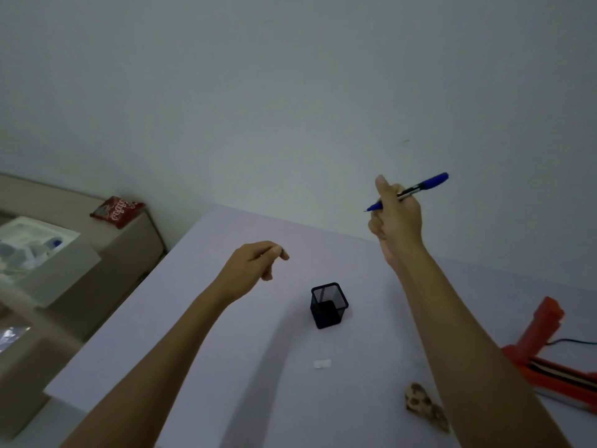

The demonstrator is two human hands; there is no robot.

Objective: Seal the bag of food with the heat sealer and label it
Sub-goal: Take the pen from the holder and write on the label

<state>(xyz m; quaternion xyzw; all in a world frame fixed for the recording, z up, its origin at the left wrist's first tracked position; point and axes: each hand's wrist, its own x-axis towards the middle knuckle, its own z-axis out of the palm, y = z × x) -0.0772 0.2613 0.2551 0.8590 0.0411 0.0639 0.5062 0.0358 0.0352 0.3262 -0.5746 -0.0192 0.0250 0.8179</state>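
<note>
My right hand (395, 218) is raised above the table's far edge and grips a blue pen (420, 188), its bare tip pointing left. My left hand (255, 263) hovers over the table with thumb and forefinger pinched on a small dark piece, too small to identify. A clear bag of brown food (420, 403) lies near the front of the table, partly hidden behind my right forearm. A small white label (322, 363) rests flat to its left. The orange-red heat sealer (546, 344) sits at the right edge with its arm lifted.
A black mesh pen holder (329, 305) stands upright mid-table between my arms. The pale table (181, 318) ends at a wall behind. To the left a beige cabinet (129, 253) carries a red snack packet (118, 211) and a white tray (38, 244) of items.
</note>
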